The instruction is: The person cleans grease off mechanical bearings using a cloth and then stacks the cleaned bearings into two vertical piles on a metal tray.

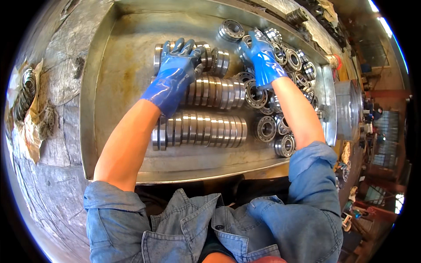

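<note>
My left hand (177, 63), in a blue rubber glove, lies over the farthest row of steel roller bearings (219, 61). Its fingers are apart and bend over the far side of the row, gripping bearings that the glove partly hides. At the far right, my right hand (262, 52), gloved alike, reaches into a loose heap of bearings (294, 60). Its fingers close about a bearing (247, 41) there, mostly covered by the glove. Two longer rows, a middle row (215, 92) and a near row (199, 129), stand on edge, face against face.
A shallow metal tray (131, 35) with raised walls holds all the bearings. A bearing stack (231, 30) sits near its far wall. Left of the tray, dark rings (25, 94) lie on brown paper over a covered bench (66, 131). A grey metal cylinder (348, 109) stands beyond the right wall.
</note>
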Tool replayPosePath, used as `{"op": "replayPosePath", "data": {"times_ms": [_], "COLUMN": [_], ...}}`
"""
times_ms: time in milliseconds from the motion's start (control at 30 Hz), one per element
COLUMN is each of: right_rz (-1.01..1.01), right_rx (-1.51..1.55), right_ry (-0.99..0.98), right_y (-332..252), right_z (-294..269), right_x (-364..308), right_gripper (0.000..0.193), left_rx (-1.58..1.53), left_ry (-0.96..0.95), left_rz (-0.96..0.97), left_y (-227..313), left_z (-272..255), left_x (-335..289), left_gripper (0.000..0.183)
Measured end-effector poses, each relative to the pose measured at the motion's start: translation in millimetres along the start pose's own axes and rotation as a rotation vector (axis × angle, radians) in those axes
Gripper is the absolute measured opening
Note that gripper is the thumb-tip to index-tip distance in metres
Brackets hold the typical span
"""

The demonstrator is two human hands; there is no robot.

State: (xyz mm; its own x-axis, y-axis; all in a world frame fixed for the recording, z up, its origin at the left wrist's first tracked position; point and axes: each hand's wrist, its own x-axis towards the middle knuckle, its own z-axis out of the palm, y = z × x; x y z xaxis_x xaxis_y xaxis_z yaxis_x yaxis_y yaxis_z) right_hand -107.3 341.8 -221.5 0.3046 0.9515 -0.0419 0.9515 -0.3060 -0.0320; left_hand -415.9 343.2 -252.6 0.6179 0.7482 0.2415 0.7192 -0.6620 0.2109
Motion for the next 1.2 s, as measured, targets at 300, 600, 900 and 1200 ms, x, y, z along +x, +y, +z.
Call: {"op": "replayPosePath", "data": {"times_ms": [300,600,900,1200], "right_rz": [0.009,-0.074,-0.230,-0.472], "right_rx": [-0.310,1.081,0.635,-0.293], "right_ry": [-0.236,-0.250,-0.088,-0.226], "right_y": [3,23,-3,30], "right_z": [36,22,-33,-8], "right_x": [-7,-11,-101,-182], "right_gripper": [0.087,0.073,0.064,0.076], "left_rx": [-0.012,0.062,0.072,0.163], "left_ry": [-0.092,-0.145,-0.083,-0.043], "left_rz": [-0.017,-0.068,-0.034,0.009], "left_y": [0,-2,1,-9], "left_z": [-11,-13,1,6], "left_x": [1,5,3,2], "left_gripper": [0.058,0.059,0.057,0.056]}}
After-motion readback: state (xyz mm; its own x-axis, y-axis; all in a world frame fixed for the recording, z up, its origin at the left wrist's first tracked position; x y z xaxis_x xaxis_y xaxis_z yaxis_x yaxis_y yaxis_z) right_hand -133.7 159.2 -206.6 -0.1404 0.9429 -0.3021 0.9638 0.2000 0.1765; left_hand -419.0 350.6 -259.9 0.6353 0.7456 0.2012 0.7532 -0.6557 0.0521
